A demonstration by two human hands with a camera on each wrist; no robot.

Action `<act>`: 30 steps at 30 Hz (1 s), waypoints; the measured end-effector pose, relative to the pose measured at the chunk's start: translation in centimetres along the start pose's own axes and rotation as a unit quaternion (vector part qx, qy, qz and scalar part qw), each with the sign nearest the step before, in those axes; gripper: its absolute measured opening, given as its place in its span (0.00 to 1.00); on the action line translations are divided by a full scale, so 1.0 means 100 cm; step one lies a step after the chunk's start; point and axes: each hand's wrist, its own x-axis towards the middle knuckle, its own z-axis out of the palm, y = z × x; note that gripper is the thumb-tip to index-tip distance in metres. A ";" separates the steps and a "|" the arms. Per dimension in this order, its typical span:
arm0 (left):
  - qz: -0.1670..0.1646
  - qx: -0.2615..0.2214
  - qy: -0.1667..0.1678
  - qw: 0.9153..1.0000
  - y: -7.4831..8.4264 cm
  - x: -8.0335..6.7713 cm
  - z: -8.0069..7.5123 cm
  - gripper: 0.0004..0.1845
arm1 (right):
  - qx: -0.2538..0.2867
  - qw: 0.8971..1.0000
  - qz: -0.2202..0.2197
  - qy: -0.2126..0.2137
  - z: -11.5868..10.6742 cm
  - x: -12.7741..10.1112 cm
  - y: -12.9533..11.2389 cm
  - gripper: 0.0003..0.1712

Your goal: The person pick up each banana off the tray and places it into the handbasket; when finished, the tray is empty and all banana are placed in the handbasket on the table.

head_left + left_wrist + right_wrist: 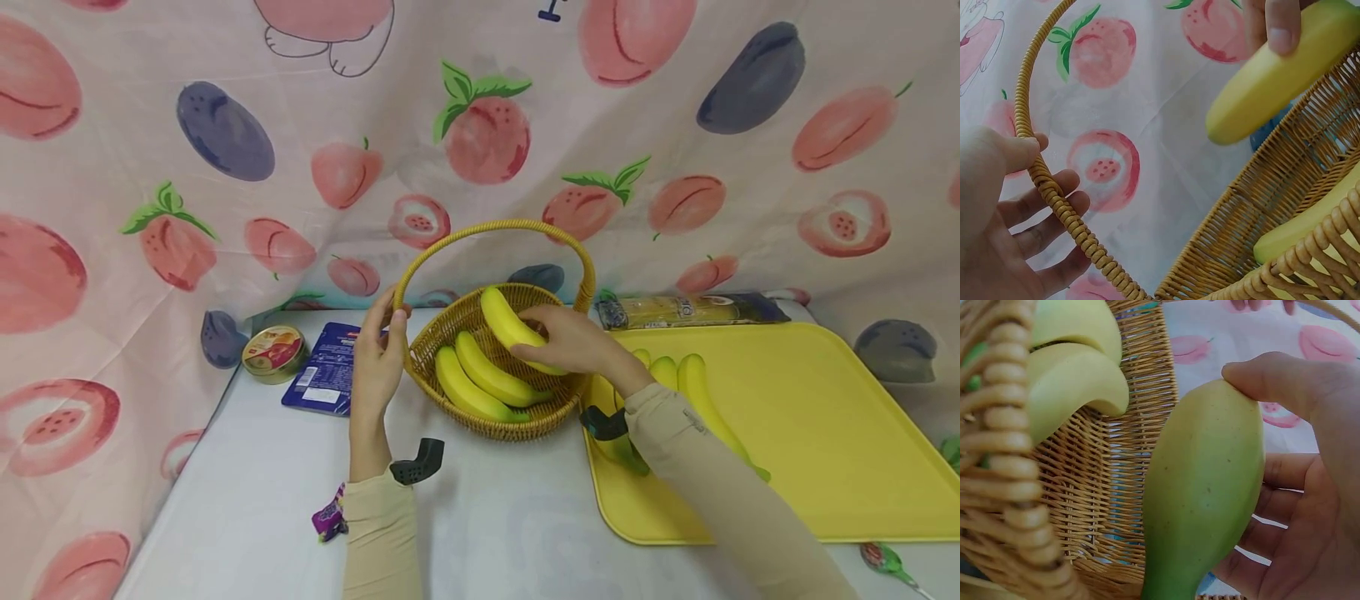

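On the table, head view: we see a wicker basket (491, 417) with a tall arched handle (495, 227); it stands between a blue packet (327, 368) and a yellow tray (825, 433).
Right hand, head view: our right hand (573, 340) grips a yellow banana (510, 327) over the basket; the fingers are curled around its upper end.
Left hand, head view: our left hand (378, 354) is at the left foot of the handle; the fingers touch it.
Basket content, head view: two more bananas (480, 382) lie inside, side by side.
Tray, head view: other bananas (693, 383) lie on the tray, partly hidden by our right sleeve; a long packet (690, 310) lies just behind the tray.
Other things, head view: a round tin (273, 352) is beside the blue packet; a small purple wrapper (328, 517) lies near our left sleeve.
Left wrist view: the left hand (997, 231) closes on the handle (1054, 187); the thumb is on one side, the fingers on the other; the banana (1279, 75) hangs above the basket wall (1260, 212), with a fingertip of the other hand on it.
Right wrist view: the right hand (1310, 487) holds the banana (1204, 487) with the thumb on top and the fingers under it; the banana is just above the woven inside of the basket (1122, 487); two bananas (1066, 369) lie against the wall.
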 end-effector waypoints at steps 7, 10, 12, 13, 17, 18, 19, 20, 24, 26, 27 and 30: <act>-0.001 0.004 0.001 1.000 0.001 0.001 -0.001 0.21 | -0.023 0.999 0.015 -0.029 0.001 0.019 -0.003 0.37; -0.003 0.005 0.000 1.000 -0.001 0.002 0.000 0.21 | -0.023 0.998 0.029 -0.052 0.002 0.025 -0.002 0.38; -0.004 0.000 -0.001 1.000 -0.008 0.004 0.000 0.21 | -0.027 0.997 0.033 -0.069 0.003 0.030 0.000 0.38; -0.003 -0.001 0.000 1.000 -0.012 0.005 0.000 0.21 | -0.030 0.996 0.035 -0.077 0.004 0.032 0.001 0.37; 0.002 -0.003 0.005 1.000 -0.031 0.010 0.001 0.21 | -0.035 0.993 0.037 -0.106 0.006 0.039 0.004 0.35; 0.006 -0.001 0.006 1.000 -0.033 0.010 0.001 0.21 | -0.035 0.992 0.039 -0.113 0.006 0.041 0.005 0.34; 0.009 0.001 0.007 1.000 -0.034 0.010 0.001 0.21 | -0.036 0.991 0.042 -0.120 0.007 0.042 0.005 0.34; 0.012 0.002 0.008 1.000 -0.035 0.010 0.001 0.21 | -0.038 0.990 0.044 -0.126 0.007 0.044 0.006 0.34; 0.020 -0.001 0.008 1.000 -0.036 0.010 0.002 0.21 | -0.042 0.986 0.061 -0.151 0.010 0.049 0.008 0.35; 0.019 0.000 0.007 1.000 -0.035 0.010 0.002 0.21 | -0.039 0.983 0.070 -0.162 0.012 0.051 0.009 0.36; 0.019 0.000 0.007 1.000 -0.036 0.010 0.002 0.21 | -0.035 0.982 0.077 -0.168 0.013 0.052 0.010 0.37; 0.019 -0.001 0.006 1.000 -0.035 0.011 0.001 0.21 | -0.027 0.979 0.083 -0.185 0.016 0.054 0.012 0.38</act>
